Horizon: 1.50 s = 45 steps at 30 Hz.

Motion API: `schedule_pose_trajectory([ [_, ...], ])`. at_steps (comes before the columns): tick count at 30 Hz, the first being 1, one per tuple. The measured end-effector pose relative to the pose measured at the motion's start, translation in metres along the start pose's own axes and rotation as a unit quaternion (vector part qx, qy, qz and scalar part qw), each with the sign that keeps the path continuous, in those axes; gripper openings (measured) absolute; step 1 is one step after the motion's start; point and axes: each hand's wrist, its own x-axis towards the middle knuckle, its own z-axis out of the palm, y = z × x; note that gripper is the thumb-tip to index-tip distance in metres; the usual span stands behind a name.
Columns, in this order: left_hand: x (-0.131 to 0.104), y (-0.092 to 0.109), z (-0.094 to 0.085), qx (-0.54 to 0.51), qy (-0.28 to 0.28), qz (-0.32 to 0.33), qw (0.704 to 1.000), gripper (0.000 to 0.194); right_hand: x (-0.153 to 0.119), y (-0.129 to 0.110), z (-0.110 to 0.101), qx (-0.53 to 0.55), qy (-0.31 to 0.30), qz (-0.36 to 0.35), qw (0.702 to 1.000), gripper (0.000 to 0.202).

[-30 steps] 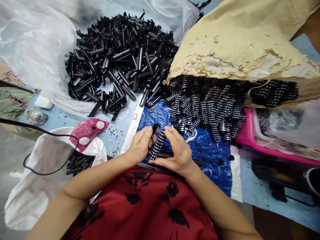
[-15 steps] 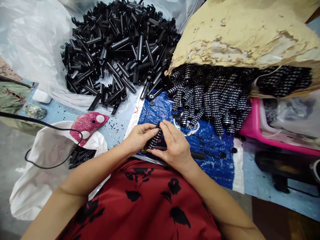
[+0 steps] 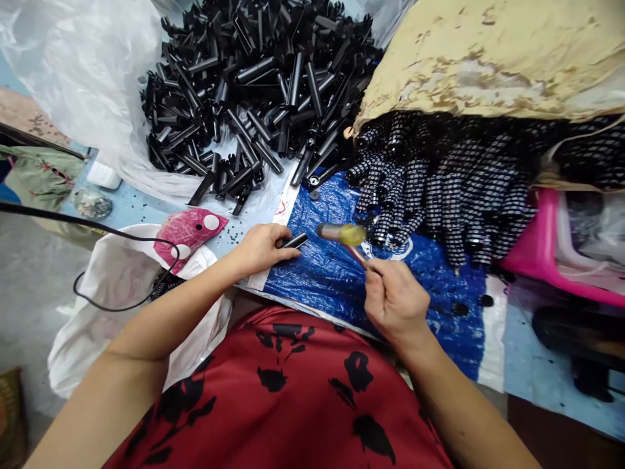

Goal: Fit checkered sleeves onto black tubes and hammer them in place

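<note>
My left hand (image 3: 266,247) pinches a black tube (image 3: 295,241) over the left part of a blue plastic sheet (image 3: 312,277). The tube's far end points up and to the right. Closed around a thin handle, my right hand (image 3: 398,296) holds up a small hammer (image 3: 339,233) with a metal head and a yellow end, slightly blurred. The hammer head is just right of the tube, not touching it. Patterned black-and-white cylinders (image 3: 446,189) lie behind the hammer on the sheet.
A big pile of black tubes (image 3: 254,78) lies on clear plastic at the back. The yellow sack (image 3: 488,58) is at the back right, with a pink bin (image 3: 554,254) below it. At the left are a pink pouch (image 3: 188,238), a white bag (image 3: 97,312) and a black cable (image 3: 97,225).
The patterned piece has left my hands. My left hand now holds a plain-looking black tube, and my right hand has moved right and taken hold of the hammer. The view has shifted slightly.
</note>
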Motion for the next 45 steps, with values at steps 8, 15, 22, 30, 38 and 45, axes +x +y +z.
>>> schedule_pose_trajectory([
  [8,0.013,0.005,-0.003,-0.033,-0.046,-0.043,0.997,0.033,0.028,-0.007,0.012,-0.072,-0.103,-0.049,0.991,0.012],
  [15,0.033,0.014,-0.017,-0.003,-0.143,-0.069,0.987,0.041,0.017,-0.025,0.014,0.028,-0.086,-0.147,0.985,0.023],
  [22,0.028,0.024,-0.016,0.081,-0.123,-0.071,0.987,0.026,0.015,-0.013,0.019,0.015,-0.067,-0.070,0.995,0.020],
  [30,0.003,0.023,-0.021,0.159,-0.086,-0.025,0.983,0.022,0.019,0.013,0.014,-0.088,-0.080,-0.011,0.993,0.017],
  [38,-0.107,0.007,-0.126,0.071,-0.269,-0.075,0.958,0.032,-0.020,0.024,0.007,-0.034,-0.099,-0.055,0.993,0.015],
  [45,-0.002,-0.001,-0.090,0.248,0.153,-0.133,0.947,0.022,-0.010,0.015,0.015,-0.026,-0.118,-0.056,0.991,0.029],
])
